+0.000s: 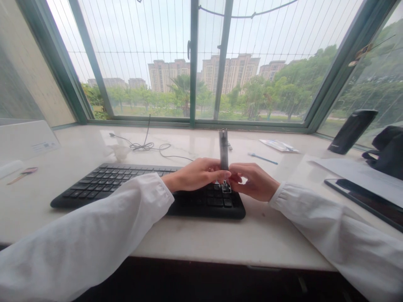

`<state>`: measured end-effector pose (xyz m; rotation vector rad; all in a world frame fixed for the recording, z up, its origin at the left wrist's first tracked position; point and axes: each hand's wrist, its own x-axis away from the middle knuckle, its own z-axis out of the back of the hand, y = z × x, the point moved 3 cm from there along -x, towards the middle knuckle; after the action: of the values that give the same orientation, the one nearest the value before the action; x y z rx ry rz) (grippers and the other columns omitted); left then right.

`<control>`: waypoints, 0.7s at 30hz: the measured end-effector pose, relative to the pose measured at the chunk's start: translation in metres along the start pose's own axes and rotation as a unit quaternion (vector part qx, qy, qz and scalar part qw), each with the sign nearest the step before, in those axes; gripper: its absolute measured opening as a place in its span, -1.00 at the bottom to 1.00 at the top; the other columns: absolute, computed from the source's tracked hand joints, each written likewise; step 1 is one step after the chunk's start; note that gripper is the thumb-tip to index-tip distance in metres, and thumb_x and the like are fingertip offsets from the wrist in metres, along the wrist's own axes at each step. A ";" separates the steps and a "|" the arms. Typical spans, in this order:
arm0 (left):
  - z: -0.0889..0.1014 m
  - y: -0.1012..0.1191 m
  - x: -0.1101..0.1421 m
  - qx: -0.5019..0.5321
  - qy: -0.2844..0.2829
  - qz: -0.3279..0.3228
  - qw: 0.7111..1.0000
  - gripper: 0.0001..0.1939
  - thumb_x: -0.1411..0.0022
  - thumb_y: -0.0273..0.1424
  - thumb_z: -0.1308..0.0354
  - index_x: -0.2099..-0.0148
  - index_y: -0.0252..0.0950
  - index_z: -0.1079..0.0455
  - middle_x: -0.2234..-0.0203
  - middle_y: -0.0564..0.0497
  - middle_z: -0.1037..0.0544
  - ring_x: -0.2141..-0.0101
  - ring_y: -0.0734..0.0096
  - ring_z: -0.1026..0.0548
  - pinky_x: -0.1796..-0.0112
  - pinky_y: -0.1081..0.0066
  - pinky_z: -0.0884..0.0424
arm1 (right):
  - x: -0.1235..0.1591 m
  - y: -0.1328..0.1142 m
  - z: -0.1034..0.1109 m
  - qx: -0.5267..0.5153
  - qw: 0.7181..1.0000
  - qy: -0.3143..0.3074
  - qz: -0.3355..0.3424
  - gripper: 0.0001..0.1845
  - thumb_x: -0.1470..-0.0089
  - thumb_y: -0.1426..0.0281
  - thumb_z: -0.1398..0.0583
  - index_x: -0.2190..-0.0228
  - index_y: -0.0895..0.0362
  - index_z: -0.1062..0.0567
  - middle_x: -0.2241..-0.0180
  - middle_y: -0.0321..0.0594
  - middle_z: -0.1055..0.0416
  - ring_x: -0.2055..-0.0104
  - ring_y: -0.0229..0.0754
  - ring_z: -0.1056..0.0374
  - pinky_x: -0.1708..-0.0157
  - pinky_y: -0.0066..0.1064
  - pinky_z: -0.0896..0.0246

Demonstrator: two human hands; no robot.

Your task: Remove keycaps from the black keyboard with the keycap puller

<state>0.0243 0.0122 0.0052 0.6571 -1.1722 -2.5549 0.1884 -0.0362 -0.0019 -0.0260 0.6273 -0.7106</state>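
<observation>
Both hands (pixel 195 174) pinch clear tube (pixel 223 149), long axis upright, above keyboard (pixel 110 184).

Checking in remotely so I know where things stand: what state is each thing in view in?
Clear tube, upright between the hands
Left hand, gripping the tube low down
Right hand, fingers curled around the tube's lower end
Keyboard, flat beneath the hands
Cable, loosely coiled
Window, closed
Tablet, lying flat, dark
</observation>
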 end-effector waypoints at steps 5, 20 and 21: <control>0.000 0.000 0.002 -0.025 0.015 -0.006 1.000 -0.70 -0.32 -0.22 -0.09 0.22 -0.37 -0.47 0.42 0.05 -0.49 0.40 0.51 -0.38 0.37 0.51 -0.26 | 0.000 0.004 0.000 -0.007 0.999 -0.041 -0.029 -0.84 -0.17 0.41 -0.13 0.43 0.16 -0.44 0.56 -0.33 -0.33 0.54 -0.35 -0.16 0.48 -0.53 -0.10; 0.000 0.001 0.001 -0.024 0.014 0.005 1.000 -0.72 -0.32 -0.22 -0.06 0.28 -0.35 -0.40 0.45 0.09 -0.42 0.40 0.51 -0.35 0.33 0.49 -0.26 | 0.003 0.002 -0.004 -0.040 0.999 -0.015 -0.020 -0.75 -0.29 0.33 -0.05 0.35 0.16 -0.45 0.42 -0.21 -0.48 0.45 -0.28 -0.31 0.41 -0.48 -0.16; 0.000 0.001 0.001 -0.019 0.013 0.006 1.000 -0.72 -0.32 -0.23 -0.07 0.28 -0.35 -0.40 0.45 0.09 -0.42 0.40 0.51 -0.35 0.32 0.49 -0.26 | 0.002 0.001 -0.004 -0.041 0.999 -0.014 -0.022 -0.74 -0.29 0.33 -0.05 0.35 0.16 -0.46 0.42 -0.21 -0.48 0.45 -0.28 -0.31 0.41 -0.48 -0.16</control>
<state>0.0233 0.0111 0.0054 0.6704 -1.1119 -2.5453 0.1886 -0.0360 -0.0064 -0.1260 0.6294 -0.7257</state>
